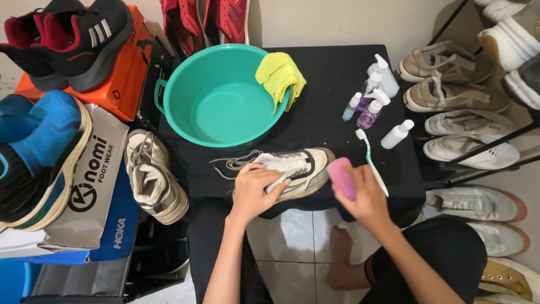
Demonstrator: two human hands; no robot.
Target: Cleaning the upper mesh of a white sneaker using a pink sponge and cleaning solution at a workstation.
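- My left hand [254, 191] presses down on a pale sneaker [292, 171], fingers curled over its upper and gripping it near the laces.
- The sneaker lies on its side on the black tabletop [332, 107], toe pointing toward my right hand, loose laces [233, 163] trailing out past my left fingertips.
- My right hand [367, 197] is clenched around a pink brush [342, 178], held just beside the sneaker's toe; I think the brush is touching the toe, but the angle leaves that unclear.
- Just beyond my right hand lies a toothbrush [371, 160] with a teal handle, flat on the tabletop.
- Farther out from my right hand stand small spray bottles [371, 95], and a white bottle [397, 134] lies tipped near them.
- Ahead of my left hand sits a green basin [225, 101], with a yellow cloth [280, 76] draped over the rim nearest the bottles.
- To the outside of my left hand, off the tabletop, a second pale sneaker [154, 177] rests by a shoebox [93, 180].
- To the outside of my right hand, a rack [484, 135] carries beige and white shoes.
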